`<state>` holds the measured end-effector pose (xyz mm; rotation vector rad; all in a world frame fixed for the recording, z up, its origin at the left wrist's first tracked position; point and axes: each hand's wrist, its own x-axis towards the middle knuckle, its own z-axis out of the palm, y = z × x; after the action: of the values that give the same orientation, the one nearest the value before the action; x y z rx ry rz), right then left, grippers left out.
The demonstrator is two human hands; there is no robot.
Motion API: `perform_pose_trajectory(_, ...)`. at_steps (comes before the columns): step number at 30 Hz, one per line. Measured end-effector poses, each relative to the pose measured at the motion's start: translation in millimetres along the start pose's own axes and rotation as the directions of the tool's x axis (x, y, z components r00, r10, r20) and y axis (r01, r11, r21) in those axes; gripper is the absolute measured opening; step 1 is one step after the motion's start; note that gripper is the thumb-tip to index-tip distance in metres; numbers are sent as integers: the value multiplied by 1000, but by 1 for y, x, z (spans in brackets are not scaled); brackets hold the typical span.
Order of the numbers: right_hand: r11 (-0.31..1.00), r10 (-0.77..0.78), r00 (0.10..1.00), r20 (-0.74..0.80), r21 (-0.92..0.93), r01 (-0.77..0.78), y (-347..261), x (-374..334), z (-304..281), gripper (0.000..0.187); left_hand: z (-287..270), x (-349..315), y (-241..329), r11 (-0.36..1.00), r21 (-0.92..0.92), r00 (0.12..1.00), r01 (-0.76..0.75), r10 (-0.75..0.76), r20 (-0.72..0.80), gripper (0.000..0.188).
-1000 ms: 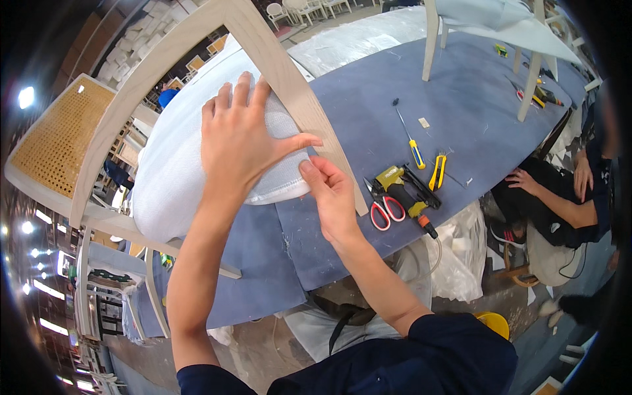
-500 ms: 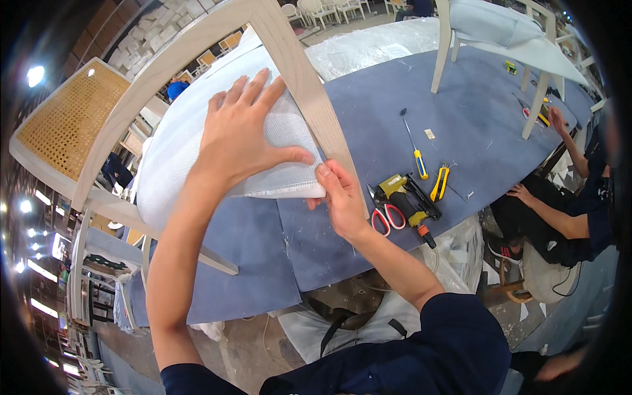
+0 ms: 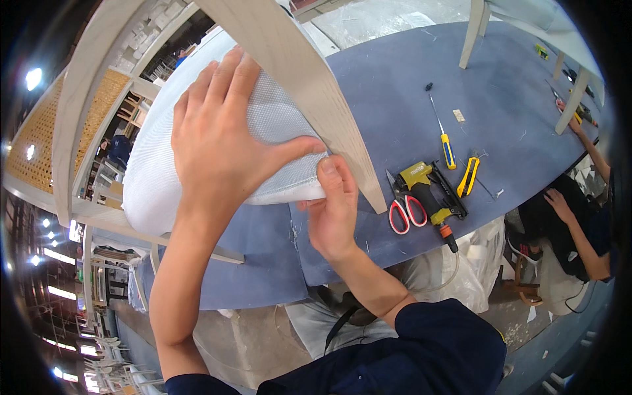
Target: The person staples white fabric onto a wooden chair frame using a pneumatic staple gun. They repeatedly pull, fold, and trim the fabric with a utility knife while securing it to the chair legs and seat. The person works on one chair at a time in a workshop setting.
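A pale wooden chair lies tipped on the blue-grey covered table, its light grey-white upholstered seat (image 3: pixel 148 178) facing me. Flat on the seat fabric, fingers spread, rests my left hand (image 3: pixel 220 131), its thumb pointing at the seat's corner. My right hand (image 3: pixel 334 204) pinches that corner of the seat cover, thumb on top and fingers underneath, beside the wooden chair leg (image 3: pixel 316 99). A stitched seam runs along the fabric's lower edge to the pinched spot. The fingers under the corner are partly hidden.
Right of my hands lie red-handled scissors (image 3: pixel 407 212), a staple gun (image 3: pixel 431 194) with an air hose, a yellow utility knife (image 3: pixel 468 176) and a screwdriver (image 3: pixel 447 150). Another chair (image 3: pixel 573 99) stands at the far right, near a co-worker's hand (image 3: pixel 559 205). A cane-backed chair (image 3: pixel 39 145) is at left.
My view has shifted closer to the seat, so the tools appear larger and further right. Both hands keep their places: left flat on the fabric, right at the corner.
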<state>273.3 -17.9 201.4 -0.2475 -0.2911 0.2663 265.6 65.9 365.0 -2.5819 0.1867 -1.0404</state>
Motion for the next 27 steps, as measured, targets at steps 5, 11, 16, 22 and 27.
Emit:
perform_pose_trajectory(5,985,92,993,-73,151,-80,3,-2,12,24,0,2,4,996,33,997,-77,78,-29,101)
perform_pose_trajectory(11,987,54,995,80,146,-65,15,0,-7,30,-1,4,4,996,53,997,-69,67,39,103)
perform_pose_trajectory(16,978,7,999,-48,207,3,24,0,4,34,4,1,4,992,84,995,-99,101,-13,103)
perform_pose_trajectory(22,956,67,997,-28,290,-56,11,7,16,46,4,0,7,994,52,995,-94,96,-36,103)
perform_pose_trajectory(27,946,50,999,-13,321,-43,16,15,10,42,7,0,6,993,62,993,-102,106,-59,103)
